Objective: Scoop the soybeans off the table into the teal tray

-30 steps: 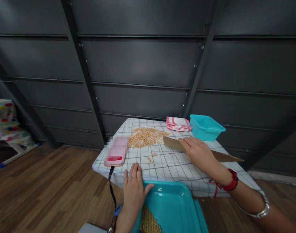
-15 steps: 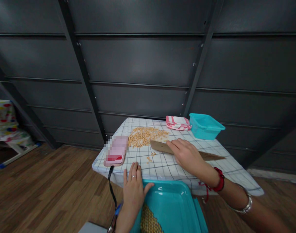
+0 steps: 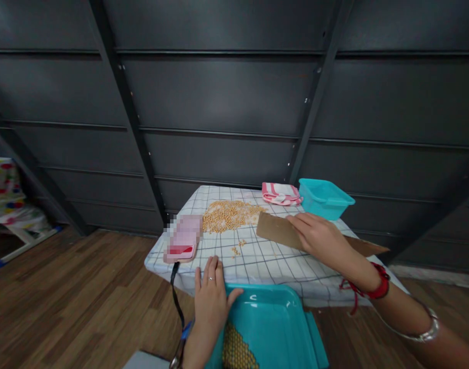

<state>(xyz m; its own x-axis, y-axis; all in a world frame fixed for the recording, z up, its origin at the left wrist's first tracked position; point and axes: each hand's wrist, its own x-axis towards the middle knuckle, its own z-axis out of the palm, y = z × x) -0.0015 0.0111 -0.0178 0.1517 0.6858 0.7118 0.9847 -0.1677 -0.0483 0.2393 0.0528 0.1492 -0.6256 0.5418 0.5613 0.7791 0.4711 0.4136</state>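
Observation:
My right hand grips a flat brown piece of cardboard, its left end just right of a heap of yellow beans on the checked tablecloth. A few stray beans lie nearer to me. My left hand holds the far left rim of a turquoise tray at the table's near edge, thumb on the inside. More beans lie in the tray's near part.
A pink blurred object with a dark strap lies on the table's left corner. At the back right stand a small turquoise tub and a folded pink-and-white cloth. Dark metal wall panels rise behind. Wooden floor surrounds the table.
The right hand slid the cardboard left toward the beans half a second ago, and has now drawn it back right and tilted it up. The left hand stayed on the tray.

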